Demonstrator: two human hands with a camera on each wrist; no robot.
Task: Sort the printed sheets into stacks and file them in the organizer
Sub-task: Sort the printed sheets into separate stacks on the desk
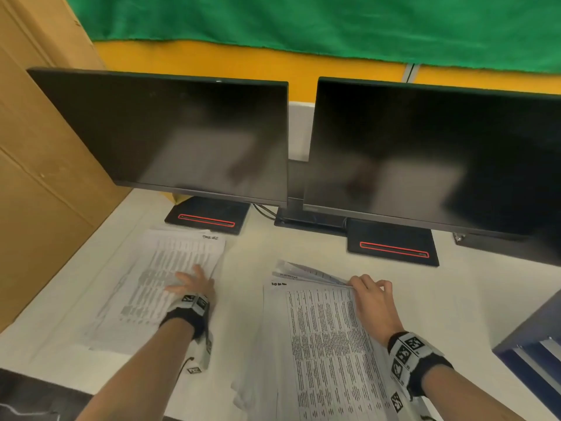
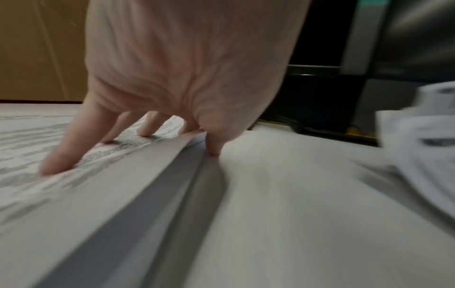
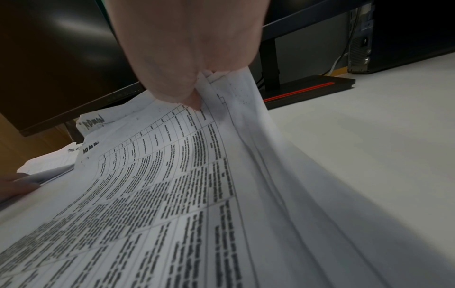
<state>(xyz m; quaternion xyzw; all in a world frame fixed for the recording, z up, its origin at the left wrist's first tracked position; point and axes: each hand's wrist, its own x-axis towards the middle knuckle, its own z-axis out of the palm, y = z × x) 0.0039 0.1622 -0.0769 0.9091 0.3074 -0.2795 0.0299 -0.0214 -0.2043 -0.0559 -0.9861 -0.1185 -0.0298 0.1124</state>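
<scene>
Two lots of printed sheets lie on the white desk. The left stack lies flat, and my left hand presses on it with spread, straight fingers, the thumb touching the desk beside its edge. The right pile is looser and fanned. My right hand pinches the far right corner of several of its sheets and lifts that corner off the desk. A dark blue organizer stands at the right edge, only partly in view.
Two dark monitors stand at the back on black bases with red stripes. A cardboard box walls off the left side. Bare desk lies between the piles and right of the right pile.
</scene>
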